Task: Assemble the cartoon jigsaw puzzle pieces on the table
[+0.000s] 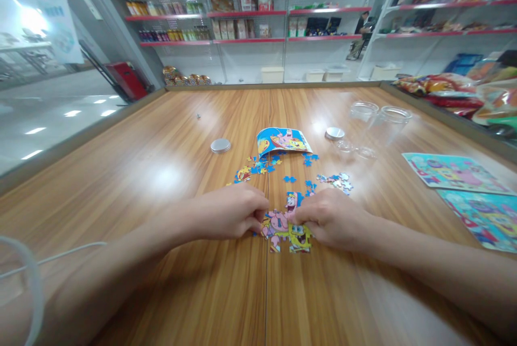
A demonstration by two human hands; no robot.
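A partly joined jigsaw puzzle with pink and yellow cartoon figures lies flat on the wooden table. My left hand is at its left edge, thumb and fingers pinched low; whatever is between the fingertips is hidden. On the puzzle's right side rests my right hand, closed, its fingertips touching the pieces above the yellow face. Loose blue and yellow puzzle pieces lie beyond my left hand. More loose pieces, whitish and blue, are beyond my right hand. A curved picture card stands behind them.
Two clear jars stand at the right back beside a silver lid. Another silver lid lies left of the card. Flat picture sheets are at the right. A white cable crosses the left side. Shelves line the wall.
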